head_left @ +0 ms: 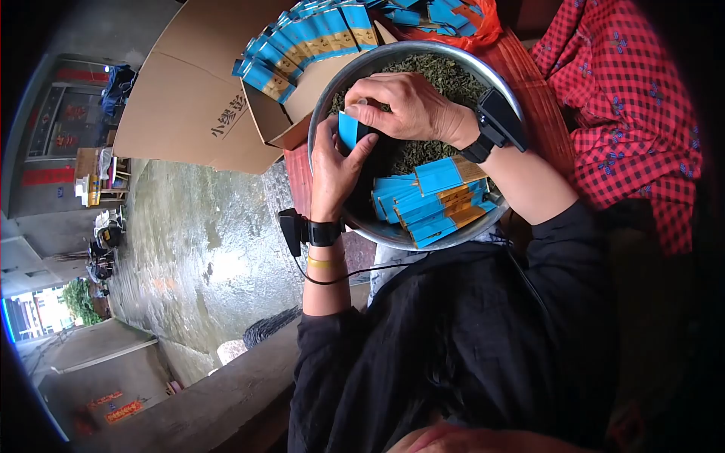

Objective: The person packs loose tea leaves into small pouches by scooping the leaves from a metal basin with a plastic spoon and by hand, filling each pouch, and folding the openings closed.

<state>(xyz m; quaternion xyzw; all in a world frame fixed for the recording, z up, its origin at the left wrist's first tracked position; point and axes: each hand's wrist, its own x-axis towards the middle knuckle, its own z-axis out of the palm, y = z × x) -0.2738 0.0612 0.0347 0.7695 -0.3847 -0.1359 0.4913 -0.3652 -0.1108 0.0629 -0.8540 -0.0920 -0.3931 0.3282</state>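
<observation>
My left hand (333, 166) grips a small blue packet (348, 130) between thumb and fingers and holds it upright over a metal basin (483, 66). Right above it, my right hand (411, 106) has its thumb and fingers pinched together at the packet's top edge. What sits inside that pinch is hidden. Dried green leaves (445, 79) fill much of the basin. A pile of blue and gold packets (434, 200) lies on the leaves at the basin's near side, below my right forearm.
A cardboard box (181, 83) stands left of the basin, with a row of blue and gold packets (313, 38) in it. Behind the basin is a red plastic bag (491, 26) of packets. Red checkered cloth (619, 106) hangs at the right. A cable (325, 282) trails from my left wrist.
</observation>
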